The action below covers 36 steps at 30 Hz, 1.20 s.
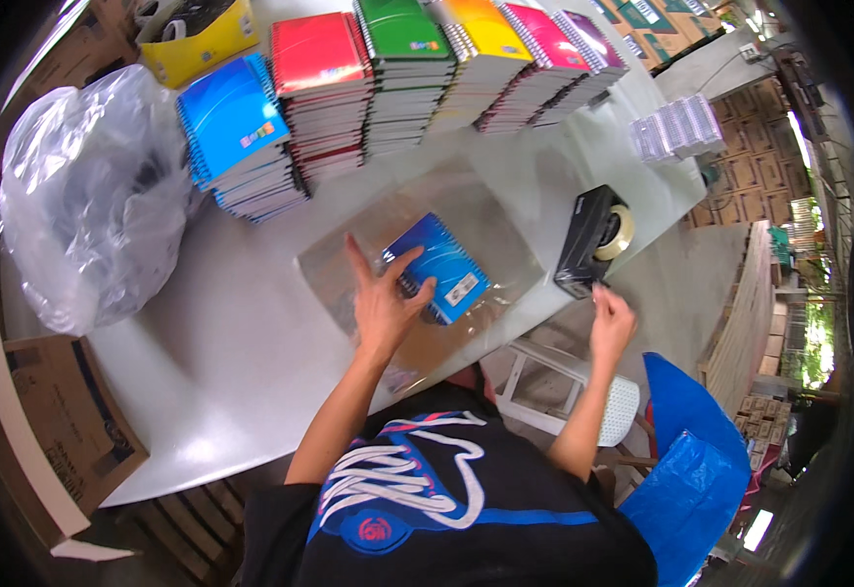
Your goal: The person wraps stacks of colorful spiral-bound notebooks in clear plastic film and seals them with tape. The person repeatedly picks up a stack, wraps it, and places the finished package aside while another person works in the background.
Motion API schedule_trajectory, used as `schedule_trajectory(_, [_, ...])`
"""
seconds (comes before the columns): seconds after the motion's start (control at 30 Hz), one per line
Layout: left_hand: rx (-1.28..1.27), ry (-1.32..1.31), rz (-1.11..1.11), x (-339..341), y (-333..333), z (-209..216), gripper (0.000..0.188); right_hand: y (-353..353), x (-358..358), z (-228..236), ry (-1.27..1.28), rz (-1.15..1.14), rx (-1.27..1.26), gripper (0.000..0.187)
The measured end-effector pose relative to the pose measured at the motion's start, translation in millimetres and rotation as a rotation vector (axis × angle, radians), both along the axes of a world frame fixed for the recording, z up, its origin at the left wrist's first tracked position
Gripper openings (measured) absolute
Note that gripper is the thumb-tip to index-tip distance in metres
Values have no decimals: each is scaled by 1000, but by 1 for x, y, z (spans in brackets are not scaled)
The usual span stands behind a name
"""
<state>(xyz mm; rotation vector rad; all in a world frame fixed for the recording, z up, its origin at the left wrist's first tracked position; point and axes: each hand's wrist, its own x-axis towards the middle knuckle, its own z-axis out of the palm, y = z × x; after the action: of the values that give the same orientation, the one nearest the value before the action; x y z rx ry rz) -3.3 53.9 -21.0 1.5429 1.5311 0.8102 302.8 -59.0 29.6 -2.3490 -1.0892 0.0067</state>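
Observation:
A small blue spiral notebook point(437, 266) lies on a clear plastic sheet or bag point(348, 279) on the table; which of the two it is I cannot tell. My left hand point(386, 305) rests over the notebook's left side with fingers spread, some touching its cover. To the right, near the table edge, stands a black tape dispenser point(576, 245) carrying a roll of adhesive tape point(623, 233). My right hand point(611, 321) is closed in a pinch at the dispenser's near end, where the tape comes off; the tape between the fingertips is barely visible.
Stacks of spiral notebooks in blue point(234, 122), red point(319, 54), green point(402, 29), yellow and pink line the far side. A plastic-wrapped bundle point(94, 196) stands left, above an open carton point(69, 421). A clear pack point(676, 129) sits far right; a white chair point(534, 386) is below the edge.

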Motion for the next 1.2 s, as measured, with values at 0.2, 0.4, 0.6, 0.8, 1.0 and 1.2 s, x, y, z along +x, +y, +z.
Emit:
schedule_trajectory(0.2, [-32, -37, -29, 0, 3, 6, 52, 128, -103, 58, 878, 988, -512, 85])
schedule_trajectory(0.4, [-8, 13, -35, 3, 0, -2, 57, 179, -156, 22, 503, 1136, -713, 105])
schedule_trajectory(0.6, [-65, 85, -52, 0, 1, 7, 57, 170, -154, 13, -116, 951, -634, 119])
schedule_trajectory(0.8, [42, 163, -41, 4, -8, -21, 81, 152, -76, -34, 113, 1015, -486, 79])
schedule_trajectory(1.0, [-151, -591, 266, 40, -36, -38, 110, 136, -93, -62, 871, 987, -358, 67])
schedule_trajectory(1.2, [312, -750, 153, 41, -52, 17, 114, 118, -108, -48, 1207, 1038, -18, 101])
